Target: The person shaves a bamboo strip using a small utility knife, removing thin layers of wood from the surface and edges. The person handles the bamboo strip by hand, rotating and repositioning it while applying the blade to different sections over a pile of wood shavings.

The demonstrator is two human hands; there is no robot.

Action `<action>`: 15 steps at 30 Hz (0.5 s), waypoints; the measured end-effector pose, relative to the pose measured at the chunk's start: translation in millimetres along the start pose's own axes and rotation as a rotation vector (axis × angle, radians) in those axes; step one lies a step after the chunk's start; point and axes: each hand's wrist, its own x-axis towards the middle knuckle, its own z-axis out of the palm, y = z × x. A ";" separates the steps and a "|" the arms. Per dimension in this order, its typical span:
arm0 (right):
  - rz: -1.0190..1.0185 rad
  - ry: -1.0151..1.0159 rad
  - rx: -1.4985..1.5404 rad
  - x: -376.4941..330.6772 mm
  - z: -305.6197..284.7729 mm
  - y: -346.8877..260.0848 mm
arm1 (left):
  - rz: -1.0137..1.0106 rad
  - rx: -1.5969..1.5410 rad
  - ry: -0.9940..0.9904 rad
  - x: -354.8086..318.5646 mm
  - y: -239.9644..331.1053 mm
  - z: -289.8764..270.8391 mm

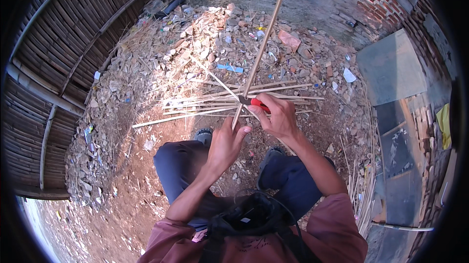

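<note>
Bamboo strip [263, 43] within left hand [225, 145] grip

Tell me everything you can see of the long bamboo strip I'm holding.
The long bamboo strip is thin, pale tan and straight. It runs from the left hand, which grips its lower end, up and right past the top edge. The right hand presses a red-handled knife against it above that grip. Cut strips lie beneath.

head cam | steep downward look | close over hands, knees, ground
</note>
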 end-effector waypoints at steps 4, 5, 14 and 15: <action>0.340 0.038 -0.196 31.9 -31.9 75.7 | 0.019 -0.048 -0.041 -19.7 7.0 6.7; 0.390 0.063 -0.193 30.5 -41.6 90.3 | 0.046 -0.077 -0.055 -22.5 10.4 8.9; 0.822 0.122 0.520 6.5 -40.6 105.4 | 0.233 -0.035 -0.106 -27.2 11.6 16.3; 0.886 0.064 0.710 9.0 -44.1 98.2 | 0.223 -0.032 -0.115 -27.9 10.4 15.3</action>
